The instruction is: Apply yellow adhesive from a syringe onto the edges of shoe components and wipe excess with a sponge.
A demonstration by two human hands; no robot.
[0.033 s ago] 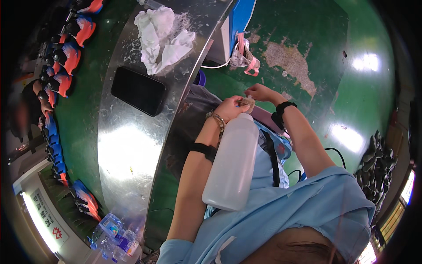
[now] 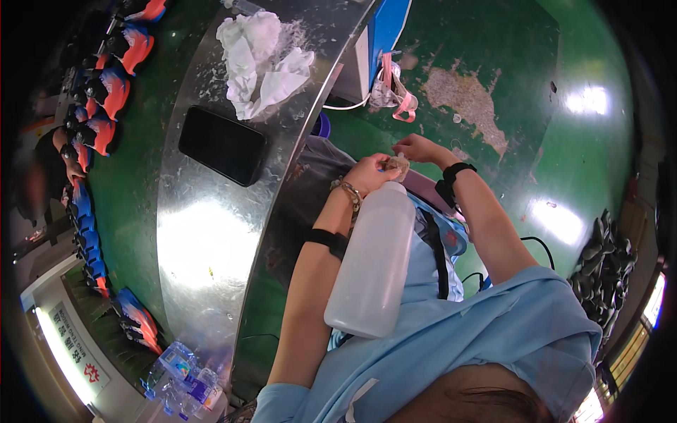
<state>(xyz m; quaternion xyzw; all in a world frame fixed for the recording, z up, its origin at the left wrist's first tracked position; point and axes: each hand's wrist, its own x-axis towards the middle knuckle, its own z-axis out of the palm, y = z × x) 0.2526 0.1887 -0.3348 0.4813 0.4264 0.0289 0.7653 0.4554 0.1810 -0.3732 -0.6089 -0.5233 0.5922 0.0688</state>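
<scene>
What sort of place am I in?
Probably a factory or workshop: similar orange, blue and black pieces line the left side, a scuffed metal worktable stands beside you, and a pile of dark items sits at the right.

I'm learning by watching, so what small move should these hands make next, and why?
Perhaps ease the right hand slightly aside for a clearer look: it crowds the small brownish piece held in the left hand, near the white bottle's neck.

Light-blue shirt (image 2: 451, 335), black forearm straps (image 2: 324, 240), bracelet (image 2: 350, 192)
</scene>
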